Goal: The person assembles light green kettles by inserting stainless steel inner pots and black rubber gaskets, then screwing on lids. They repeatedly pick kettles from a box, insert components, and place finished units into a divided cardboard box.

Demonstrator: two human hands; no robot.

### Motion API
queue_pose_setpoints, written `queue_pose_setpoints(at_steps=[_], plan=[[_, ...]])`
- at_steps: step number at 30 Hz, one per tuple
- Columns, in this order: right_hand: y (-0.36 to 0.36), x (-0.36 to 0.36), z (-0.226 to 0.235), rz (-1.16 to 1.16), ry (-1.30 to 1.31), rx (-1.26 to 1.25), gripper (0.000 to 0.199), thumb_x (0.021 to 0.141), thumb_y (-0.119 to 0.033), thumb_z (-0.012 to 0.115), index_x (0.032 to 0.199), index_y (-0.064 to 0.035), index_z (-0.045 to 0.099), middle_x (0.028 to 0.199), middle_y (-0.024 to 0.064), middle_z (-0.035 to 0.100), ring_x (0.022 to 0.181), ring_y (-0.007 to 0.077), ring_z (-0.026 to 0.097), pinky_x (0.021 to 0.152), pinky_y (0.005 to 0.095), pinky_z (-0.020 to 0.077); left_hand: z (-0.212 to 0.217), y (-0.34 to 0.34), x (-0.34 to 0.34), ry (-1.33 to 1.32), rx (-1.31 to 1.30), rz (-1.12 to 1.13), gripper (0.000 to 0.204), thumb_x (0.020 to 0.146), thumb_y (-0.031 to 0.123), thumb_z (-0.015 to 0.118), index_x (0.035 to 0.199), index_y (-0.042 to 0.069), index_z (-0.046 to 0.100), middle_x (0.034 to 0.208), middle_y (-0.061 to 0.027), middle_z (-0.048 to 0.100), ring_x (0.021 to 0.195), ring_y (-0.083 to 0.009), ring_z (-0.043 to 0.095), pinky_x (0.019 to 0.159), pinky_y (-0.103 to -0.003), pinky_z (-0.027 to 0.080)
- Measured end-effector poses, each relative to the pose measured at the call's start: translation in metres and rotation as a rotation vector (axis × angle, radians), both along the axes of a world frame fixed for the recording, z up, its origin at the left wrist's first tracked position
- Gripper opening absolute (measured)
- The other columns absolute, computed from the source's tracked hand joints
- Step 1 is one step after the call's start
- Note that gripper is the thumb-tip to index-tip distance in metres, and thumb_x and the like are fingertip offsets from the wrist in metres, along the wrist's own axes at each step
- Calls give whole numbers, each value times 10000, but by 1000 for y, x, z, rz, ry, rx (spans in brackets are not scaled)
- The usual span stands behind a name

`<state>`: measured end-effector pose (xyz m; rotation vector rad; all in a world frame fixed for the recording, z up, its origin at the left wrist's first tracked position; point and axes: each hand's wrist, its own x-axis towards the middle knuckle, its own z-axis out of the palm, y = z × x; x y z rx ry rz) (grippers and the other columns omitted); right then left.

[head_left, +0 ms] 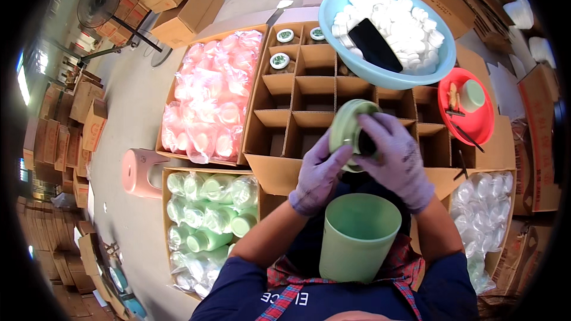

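Observation:
My left hand (318, 175) and my right hand (395, 157), both in pale purple gloves, hold a round pale green lid (350, 125) between them, tilted on edge, above a cardboard box with divider cells (309, 92). My right fingers press at the lid's dark inner side. A pale green cup (357, 235) stands open in my lap just below the hands. Three capped jars (279, 60) sit in the box's far-left cells.
A blue basin of white caps (389, 30) with a black scoop rests on the box's far right. A red dish (476, 119) sits right. Boxes of pink wrapped items (211, 95), green wrapped cups (205, 220) and clear-wrapped pieces (485, 202) surround me. A pink stool (140, 169) stands left.

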<state>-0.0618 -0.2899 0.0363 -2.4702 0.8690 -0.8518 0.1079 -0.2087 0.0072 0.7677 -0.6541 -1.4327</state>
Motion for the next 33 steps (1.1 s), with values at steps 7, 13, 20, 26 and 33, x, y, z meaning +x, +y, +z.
queue_pose_setpoints(at_steps=[7, 13, 20, 26, 33], plan=[[-38, -53, -60, -392, 564, 92, 766, 750, -380, 810, 1408, -107, 529, 1222, 209, 569, 1092, 377, 601, 896, 448, 529, -48, -177, 186, -1631, 126, 445, 658, 824, 305, 721, 1404, 54, 537, 1383, -213, 550, 1257, -365, 555, 1050, -440, 470], [-43, -41, -63, -421, 708, 153, 833, 788, -498, 762, 1474, -127, 468, 1262, 208, 565, 1114, 362, 608, 908, 444, 532, -91, -252, 218, -2150, 393, 1, 674, 809, 467, 709, 1401, 185, 548, 1354, -205, 574, 1262, -349, 558, 1066, -421, 461], [-8, -56, -28, -247, 63, -24, 760, 824, -354, 793, 1431, -16, 484, 1308, 232, 554, 1159, 396, 566, 995, 476, 462, 42, -147, 197, -1972, -111, 618, 428, 810, 316, 762, 1169, 100, 676, 993, -146, 634, 958, -309, 649, 852, -399, 534], [11, -23, -29, 240, -972, 952, 995, 896, -543, 708, 1593, -52, 195, 1497, 181, 429, 1299, 313, 518, 1061, 427, 429, 145, -23, 81, -909, -254, 413, 377, 928, 166, 643, 1267, 3, 612, 882, -33, 621, 754, -103, 581, 747, -235, 496], [51, -62, 9, 346, -1179, 1148, 710, 951, -290, 574, 1545, -24, 289, 1442, 94, 491, 1255, 190, 537, 1055, 323, 433, 109, 43, 5, -1156, -533, 273, 633, 815, 111, 734, 1363, -72, 476, 1274, -228, 544, 1053, -303, 632, 916, -382, 531]])
